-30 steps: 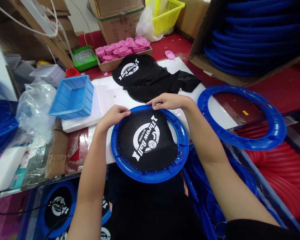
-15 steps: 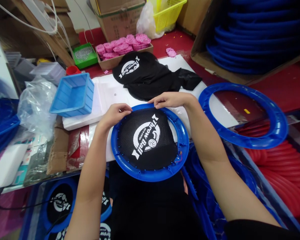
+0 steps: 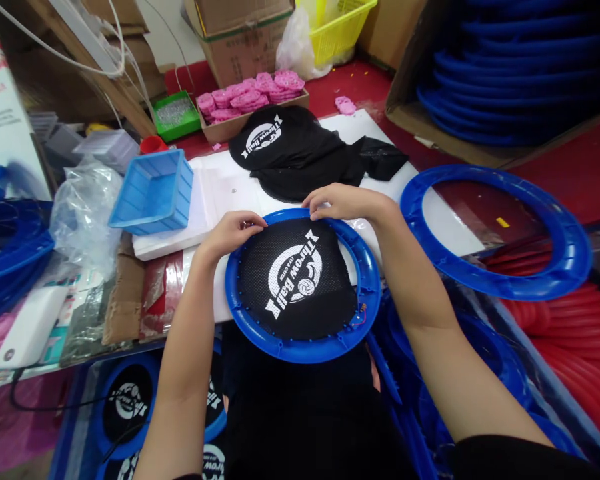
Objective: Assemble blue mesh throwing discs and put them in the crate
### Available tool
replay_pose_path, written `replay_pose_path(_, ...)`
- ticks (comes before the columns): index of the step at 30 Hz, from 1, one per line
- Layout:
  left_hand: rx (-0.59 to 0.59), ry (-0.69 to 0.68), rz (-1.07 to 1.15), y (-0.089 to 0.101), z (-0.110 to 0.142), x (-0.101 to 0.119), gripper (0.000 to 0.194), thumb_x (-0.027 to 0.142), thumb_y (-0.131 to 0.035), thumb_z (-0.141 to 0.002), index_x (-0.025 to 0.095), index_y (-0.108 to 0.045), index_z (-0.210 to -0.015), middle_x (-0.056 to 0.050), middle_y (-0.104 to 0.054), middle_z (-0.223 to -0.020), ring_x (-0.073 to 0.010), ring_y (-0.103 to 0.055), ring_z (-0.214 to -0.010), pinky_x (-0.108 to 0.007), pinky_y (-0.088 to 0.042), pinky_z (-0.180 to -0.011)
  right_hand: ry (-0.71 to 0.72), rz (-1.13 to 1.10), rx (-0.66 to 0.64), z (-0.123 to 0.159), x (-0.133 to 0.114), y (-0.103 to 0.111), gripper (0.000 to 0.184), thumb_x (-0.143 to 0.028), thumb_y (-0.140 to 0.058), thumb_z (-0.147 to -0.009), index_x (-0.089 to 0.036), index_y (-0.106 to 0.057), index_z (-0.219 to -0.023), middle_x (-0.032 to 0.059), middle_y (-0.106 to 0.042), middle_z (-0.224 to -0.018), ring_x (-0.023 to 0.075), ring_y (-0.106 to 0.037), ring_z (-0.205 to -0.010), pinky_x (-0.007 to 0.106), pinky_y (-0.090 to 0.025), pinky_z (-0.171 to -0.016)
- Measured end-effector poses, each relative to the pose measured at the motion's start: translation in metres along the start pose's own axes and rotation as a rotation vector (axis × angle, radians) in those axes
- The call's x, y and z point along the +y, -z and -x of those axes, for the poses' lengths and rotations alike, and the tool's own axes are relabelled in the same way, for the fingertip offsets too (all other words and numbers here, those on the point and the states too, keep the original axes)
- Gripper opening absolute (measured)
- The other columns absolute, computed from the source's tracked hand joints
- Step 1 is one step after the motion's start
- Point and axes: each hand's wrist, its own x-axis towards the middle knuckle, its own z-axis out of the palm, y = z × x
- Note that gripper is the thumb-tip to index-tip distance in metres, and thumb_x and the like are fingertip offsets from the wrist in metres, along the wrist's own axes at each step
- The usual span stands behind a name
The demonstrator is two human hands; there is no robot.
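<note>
A blue plastic ring point(image 3: 366, 280) lies in front of me, tilted against my lap and the table edge. Black mesh fabric point(image 3: 250, 273) printed "Throw Ball" spans most of its opening, with a gap along the upper right. My left hand point(image 3: 237, 230) is closed, its fingertips pinching the mesh's edge at the ring's upper left. At the top edge, my right hand point(image 3: 333, 201) has bent fingers closed on the mesh's rim. A small part with a red wire point(image 3: 361, 315) sits on the ring's lower right.
More black mesh pieces point(image 3: 305, 153) lie on the white board. To the right is another blue ring point(image 3: 570, 247), above red rings point(image 3: 570, 353). A blue bin point(image 3: 153, 190) stands left, a box of pink parts point(image 3: 253, 97) behind. Stacked blue rings point(image 3: 515, 73) fill a carton.
My view has shifted slightly, so surroundings appear a little to the right. Both hands stay at the ring's upper edge, with the right fingers moved only slightly.
</note>
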Motion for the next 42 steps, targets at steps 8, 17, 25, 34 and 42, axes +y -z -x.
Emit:
replay_pose_path(8, -0.013, -0.141, -0.175, -0.001, 0.005, 0.002, 0.017, 0.023, -0.062, -0.095, 0.022, -0.079, -0.098, -0.006, -0.075, -0.098, -0.02, -0.068, -0.088, -0.037, -0.055, -0.083, 0.041, -0.016, 0.061, 0.0, -0.004, -0.002, 0.014, -0.03, -0.071, -0.085, -0.021, -0.08, -0.09, 0.0089, -0.077, -0.12, 0.0266, -0.071, -0.107, 0.041, -0.053, -0.099)
replay_pose_path(17, -0.048, -0.318, -0.478, -0.023, 0.007, 0.014, 0.021, 0.03, -0.075, -0.094, 0.024, -0.077, -0.114, -0.012, -0.062, -0.138, -0.032, -0.056, -0.131, -0.055, -0.047, -0.115, 0.146, 0.034, -0.065, -0.01, -0.007, -0.025, 0.037, -0.032, -0.073, -0.092, -0.029, -0.079, -0.128, 0.0086, -0.053, -0.162, 0.0349, -0.047, -0.15, 0.055, -0.035, -0.126)
replay_pose_path(25, -0.089, -0.233, -0.46, -0.025, 0.007, 0.018, 0.031, 0.03, -0.08, -0.09, 0.02, -0.072, -0.118, -0.014, -0.058, -0.143, -0.0328, -0.055, -0.134, -0.053, -0.047, -0.117, 0.048, 0.048, -0.102, -0.012, -0.014, -0.029, 0.023, -0.034, -0.079, -0.084, -0.024, -0.081, -0.105, 0.0091, -0.054, -0.161, 0.0375, -0.05, -0.147, 0.052, -0.042, -0.12)
replay_pose_path(34, 0.009, -0.151, -0.193, -0.022, -0.003, 0.018, 0.008, 0.024, -0.065, -0.097, 0.022, -0.071, -0.092, -0.005, -0.075, -0.098, -0.0221, -0.067, -0.098, -0.042, -0.052, -0.098, 0.026, -0.122, -0.037, -0.003, -0.02, -0.004, 0.025, -0.042, -0.061, -0.094, -0.019, -0.07, -0.09, 0.0093, -0.076, -0.124, 0.0232, -0.067, -0.098, 0.037, -0.048, -0.089)
replay_pose_path(42, 0.06, 0.024, 0.061, -0.027, -0.012, 0.014, 0.015, 0.032, -0.068, -0.089, 0.02, -0.075, -0.088, -0.005, -0.08, -0.096, -0.021, -0.069, -0.09, -0.038, -0.054, -0.091, 0.025, -0.093, 0.012, -0.008, -0.013, -0.011, 0.018, -0.035, -0.059, -0.092, -0.02, -0.068, -0.088, 0.0091, -0.076, -0.119, 0.0212, -0.064, -0.093, 0.034, -0.046, -0.085)
